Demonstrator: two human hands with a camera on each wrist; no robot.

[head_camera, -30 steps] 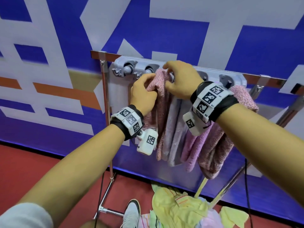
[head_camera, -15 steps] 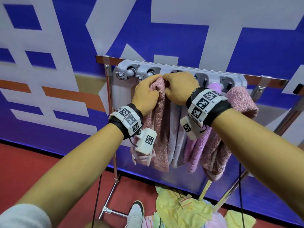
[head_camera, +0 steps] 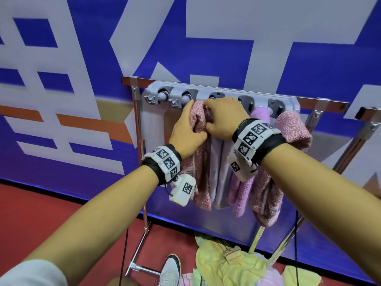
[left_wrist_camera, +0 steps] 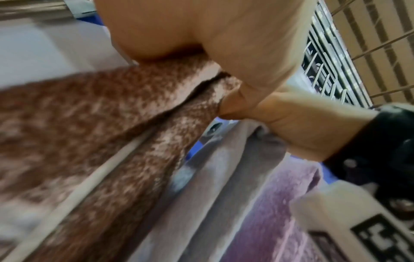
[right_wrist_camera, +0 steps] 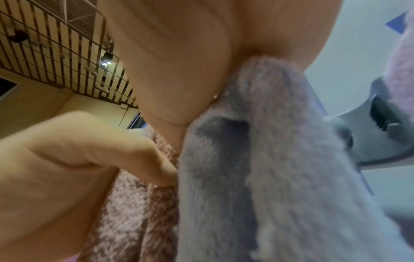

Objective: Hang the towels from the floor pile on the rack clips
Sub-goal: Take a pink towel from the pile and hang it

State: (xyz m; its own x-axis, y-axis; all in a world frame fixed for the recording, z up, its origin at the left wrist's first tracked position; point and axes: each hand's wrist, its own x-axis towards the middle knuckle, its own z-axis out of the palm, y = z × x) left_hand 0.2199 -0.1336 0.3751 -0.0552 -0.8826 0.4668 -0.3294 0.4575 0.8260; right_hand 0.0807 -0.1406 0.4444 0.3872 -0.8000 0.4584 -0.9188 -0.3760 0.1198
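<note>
Both hands, left (head_camera: pixel 186 132) and right (head_camera: pixel 223 118), grip clenched on nubbly pink towel (head_camera: pixel 201 162) under grey plastic clip bar (head_camera: pixel 222 96).

The two leftmost clips (head_camera: pixel 162 95) on the grey clip bar (head_camera: pixel 222 93) stand bare, with open room in front of and below them down to the red floor (head_camera: pixel 41 213). The rack's upright pole (head_camera: pixel 140 162) bounds that space on the left. From the third clip rightward the way is blocked: the speckled pink towel (head_camera: pixel 201 162), a grey towel (head_camera: pixel 218 172), a lilac towel (head_camera: pixel 239 195) and another speckled towel (head_camera: pixel 292 129) hang close together, touching. Both the left hand (head_camera: pixel 187 131) and right hand (head_camera: pixel 224 118) crowd the third clip. Below, the towel pile (head_camera: pixel 226 265) and a shoe (head_camera: pixel 170 269) fill the floor by the rack's foot.
</note>
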